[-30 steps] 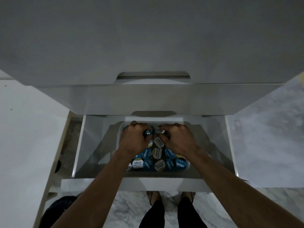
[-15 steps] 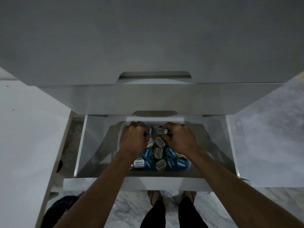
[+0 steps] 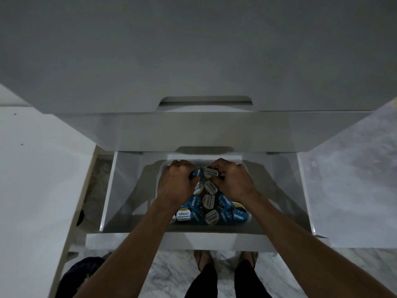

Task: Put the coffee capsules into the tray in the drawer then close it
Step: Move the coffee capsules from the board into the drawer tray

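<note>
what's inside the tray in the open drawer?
Coffee capsules fill the tray, blue and pale lids packed close. Left hand holds a blue capsule, right hand a pale capsule. Both hands cover the tray's far corners; its floor is hidden.

Both hands reach into the open drawer [image 3: 111, 190]: the left hand [image 3: 176, 183] grips a blue capsule [image 3: 198, 172], the right hand [image 3: 233, 179] pinches a beige capsule [image 3: 211, 173]. Beneath them, more coffee capsules [image 3: 211, 208] fill the tray [image 3: 161, 168].
</note>
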The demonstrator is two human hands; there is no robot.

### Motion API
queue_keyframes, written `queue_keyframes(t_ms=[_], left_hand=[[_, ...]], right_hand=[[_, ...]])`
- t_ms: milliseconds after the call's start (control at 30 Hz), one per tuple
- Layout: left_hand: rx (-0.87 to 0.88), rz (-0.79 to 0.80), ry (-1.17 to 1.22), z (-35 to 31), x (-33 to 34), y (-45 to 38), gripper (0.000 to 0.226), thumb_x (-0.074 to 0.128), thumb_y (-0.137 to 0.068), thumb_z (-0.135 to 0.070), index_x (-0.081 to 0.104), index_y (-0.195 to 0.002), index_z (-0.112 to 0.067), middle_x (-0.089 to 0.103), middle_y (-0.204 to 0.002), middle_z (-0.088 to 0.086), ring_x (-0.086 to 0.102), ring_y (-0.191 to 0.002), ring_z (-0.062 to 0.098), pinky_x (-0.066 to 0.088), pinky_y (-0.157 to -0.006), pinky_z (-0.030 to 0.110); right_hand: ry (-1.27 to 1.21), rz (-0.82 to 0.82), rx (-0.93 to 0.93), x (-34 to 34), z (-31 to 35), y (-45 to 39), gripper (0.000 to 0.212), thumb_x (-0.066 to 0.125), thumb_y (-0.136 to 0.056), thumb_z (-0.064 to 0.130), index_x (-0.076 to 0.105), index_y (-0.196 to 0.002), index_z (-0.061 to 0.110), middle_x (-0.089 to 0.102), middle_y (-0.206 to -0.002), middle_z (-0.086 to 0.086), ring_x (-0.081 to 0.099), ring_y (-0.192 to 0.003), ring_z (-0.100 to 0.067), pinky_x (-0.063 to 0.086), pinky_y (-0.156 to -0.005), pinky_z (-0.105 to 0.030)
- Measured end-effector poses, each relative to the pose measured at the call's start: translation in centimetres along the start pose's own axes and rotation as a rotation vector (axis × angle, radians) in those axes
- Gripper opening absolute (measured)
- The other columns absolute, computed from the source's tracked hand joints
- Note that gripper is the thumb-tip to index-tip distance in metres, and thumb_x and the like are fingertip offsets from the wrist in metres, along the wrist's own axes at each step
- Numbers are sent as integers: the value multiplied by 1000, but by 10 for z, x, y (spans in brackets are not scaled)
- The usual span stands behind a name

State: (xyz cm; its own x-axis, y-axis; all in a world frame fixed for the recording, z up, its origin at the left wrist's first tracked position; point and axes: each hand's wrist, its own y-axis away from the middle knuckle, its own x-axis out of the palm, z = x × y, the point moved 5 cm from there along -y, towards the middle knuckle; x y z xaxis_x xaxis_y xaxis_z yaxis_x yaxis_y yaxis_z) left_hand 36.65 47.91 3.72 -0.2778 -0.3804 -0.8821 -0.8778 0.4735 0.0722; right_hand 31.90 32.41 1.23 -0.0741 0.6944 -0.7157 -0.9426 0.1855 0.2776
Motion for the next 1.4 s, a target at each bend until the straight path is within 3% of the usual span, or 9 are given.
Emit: queue_keyframes(t_ms=[300,433,533,733,800,900,1133,1300,1400], left_hand=[[-11,-1,29,-1,-8,5,11,70,-83,-24,73,-89,-16,72,-91,0,65,-84,19,54,-80,36],[-12,-75,137,-16,-27,14,10,75,-80,-19,75,-90,-16,74,-91,3,66,-81,20,55,-77,34],[-26,-87,150,-29,-35,19,14,76,-81,-21,75,-94,-16,74,-92,2,64,-76,13,48,-70,22],[-51,-150,294,-73,-37,34,30,80,-78,-29,73,-106,-20,72,-93,-5,64,-77,4,44,-69,5],[-18,-152,344,-98,-33,38,31,80,-78,-31,72,-107,-23,72,-94,-6,65,-79,2,54,-73,16],[12,-141,398,-145,-19,38,35,75,-75,-46,71,-105,-29,71,-88,-8,66,-79,2,58,-69,30],[54,-126,516,-303,44,7,23,82,-76,-29,75,-97,-24,72,-81,-11,66,-75,0,51,-63,15],[-20,-95,523,-376,102,-31,25,80,-78,-31,74,-102,-24,68,-86,-22,63,-82,-3,50,-70,14],[-64,-90,493,-396,122,-59,28,77,-80,-32,73,-106,-21,64,-85,-23,64,-81,-1,54,-74,21]], right_hand=[[81,-45,-77,-16,10,12,31,69,-87,28,59,-117,25,71,-110,-2,66,-98,-23,53,-79,-32],[-82,-90,-59,-32,10,27,40,72,-86,32,59,-123,25,68,-118,3,64,-101,-14,53,-85,-30],[-192,-118,-50,-45,8,41,46,75,-83,33,60,-125,23,67,-111,4,63,-95,-9,55,-85,-30],[-354,-169,-78,-83,-5,77,44,80,-79,26,65,-118,17,69,-103,2,63,-84,1,48,-75,-7],[-382,-186,-92,-106,-16,92,42,81,-79,28,65,-117,18,69,-101,8,63,-84,5,47,-74,-4],[-410,-227,-109,-152,-44,112,36,80,-79,31,67,-112,24,70,-100,14,65,-86,4,52,-71,-9],[-383,-323,-65,-283,-170,118,27,75,-83,33,68,-109,28,72,-91,16,65,-83,9,47,-69,-4],[-331,-384,7,-351,-257,105,25,73,-85,27,70,-109,20,69,-83,20,62,-81,13,44,-66,0],[-300,-383,22,-374,-286,84,25,72,-86,25,69,-110,18,68,-83,18,62,-78,13,43,-64,1]])
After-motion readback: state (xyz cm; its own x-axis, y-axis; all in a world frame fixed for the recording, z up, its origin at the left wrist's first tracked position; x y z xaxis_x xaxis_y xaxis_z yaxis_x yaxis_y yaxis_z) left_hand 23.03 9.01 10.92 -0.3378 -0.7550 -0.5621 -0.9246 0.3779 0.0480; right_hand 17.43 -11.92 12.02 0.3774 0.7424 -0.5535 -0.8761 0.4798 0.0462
